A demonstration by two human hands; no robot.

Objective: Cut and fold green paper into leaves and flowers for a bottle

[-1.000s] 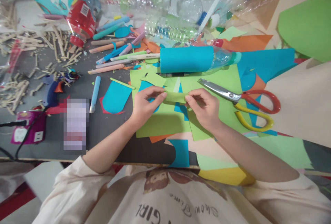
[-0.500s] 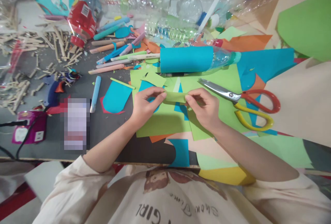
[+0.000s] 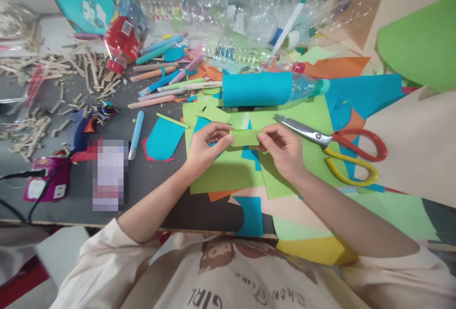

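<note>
A small green paper strip (image 3: 244, 138) is stretched level between my two hands. My left hand (image 3: 210, 145) pinches its left end between thumb and fingers; my right hand (image 3: 283, 149) grips the right end the same way. Beneath them lie green paper sheets (image 3: 224, 176) and cut blue paper pieces (image 3: 251, 157). To the right of my right hand rest scissors (image 3: 322, 137) with one red and one yellow handle, their blades slightly apart. Beyond my hands a plastic bottle wrapped in blue paper (image 3: 258, 89) lies on its side.
Several coloured markers (image 3: 171, 69) lie at the back left, near a red-labelled bottle (image 3: 123, 38). Clear plastic bottles (image 3: 242, 19) crowd the back. Wooden stick pieces (image 3: 39, 123) are scattered at far left, behind a purple box (image 3: 46, 178) with a cord. A blurred rectangular device (image 3: 110, 176) lies left.
The strip's face has turned more toward me and looks brighter, with both ends still held. The whole view has shifted slightly, so the table things appear lower.
</note>
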